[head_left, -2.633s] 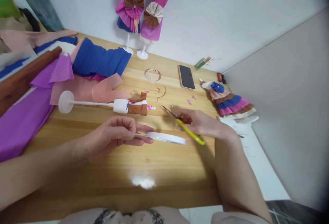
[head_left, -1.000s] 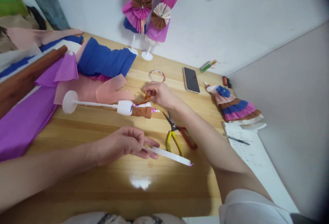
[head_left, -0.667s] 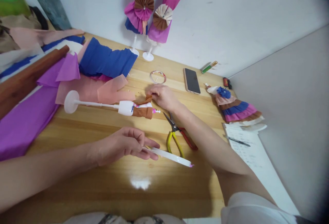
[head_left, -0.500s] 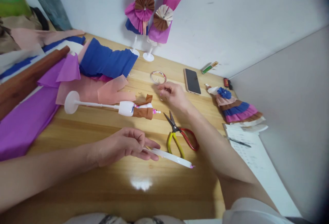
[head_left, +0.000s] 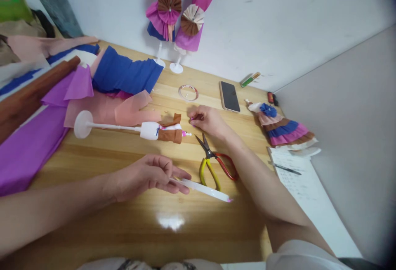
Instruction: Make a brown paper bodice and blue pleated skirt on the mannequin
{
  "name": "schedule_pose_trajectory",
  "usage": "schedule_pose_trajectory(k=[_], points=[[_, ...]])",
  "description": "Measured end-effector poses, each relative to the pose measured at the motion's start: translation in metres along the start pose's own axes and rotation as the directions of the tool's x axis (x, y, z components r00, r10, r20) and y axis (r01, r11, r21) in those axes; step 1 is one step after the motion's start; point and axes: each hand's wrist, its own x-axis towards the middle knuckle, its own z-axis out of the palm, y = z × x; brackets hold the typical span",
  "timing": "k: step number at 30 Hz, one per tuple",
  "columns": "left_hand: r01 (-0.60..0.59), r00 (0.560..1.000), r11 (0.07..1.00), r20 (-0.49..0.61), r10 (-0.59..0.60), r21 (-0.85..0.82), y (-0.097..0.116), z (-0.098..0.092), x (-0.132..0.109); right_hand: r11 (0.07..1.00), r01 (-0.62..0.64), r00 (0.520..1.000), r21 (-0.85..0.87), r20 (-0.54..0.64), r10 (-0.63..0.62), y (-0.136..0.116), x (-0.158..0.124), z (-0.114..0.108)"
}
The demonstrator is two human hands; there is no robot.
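My left hand (head_left: 151, 178) is closed around the thin end of a long, narrow white strip (head_left: 208, 190) with a small purple tip, which points right over the table. My right hand (head_left: 204, 119) pinches a tiny magenta piece (head_left: 192, 122); its exact kind is too small to tell. Just below that hand lie scissors (head_left: 210, 154) with one yellow and one red handle, blades slightly apart. Left of them, a white stand (head_left: 114, 126) lies on its side, bearing a white cup-like body with brown crepe paper (head_left: 169, 135) round it and a beaded tip.
Crepe paper in blue (head_left: 125, 72), purple and peach covers the left side. A clear ring (head_left: 188, 92), a phone (head_left: 229, 96) and a green marker (head_left: 250, 80) lie toward the wall. Two paper-dressed stands (head_left: 176, 68) are behind. A layered paper dress (head_left: 287, 129), pen (head_left: 287, 169) and written sheet are right.
My right hand has drawn back slightly from the clear ring, and a magenta piece now shows in its fingertips. The left hand keeps the white strip nearly still. The view has shifted slightly.
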Motion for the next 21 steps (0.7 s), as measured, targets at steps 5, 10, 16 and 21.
schedule_pose_trajectory(k=[5,10,16,21], points=[[0.001,1.0,1.0,0.004,-0.001,0.0,0.001,0.0,0.001,0.983,0.065,0.997,-0.174,-0.017,-0.069,-0.008,-0.008,0.001],[0.004,1.0,1.0,-0.006,-0.004,-0.005,0.001,0.0,0.001,0.952,0.08,0.99,-0.295,-0.091,-0.111,-0.003,-0.017,0.003],[-0.001,1.0,1.0,-0.013,0.001,0.0,-0.001,-0.001,0.001,0.977,-0.023,0.982,-0.214,-0.187,-0.018,0.005,-0.023,-0.009],[-0.006,1.0,1.0,-0.002,0.006,0.006,0.001,-0.001,0.001,0.954,-0.156,0.974,-0.256,-0.202,0.105,0.007,-0.027,-0.017]])
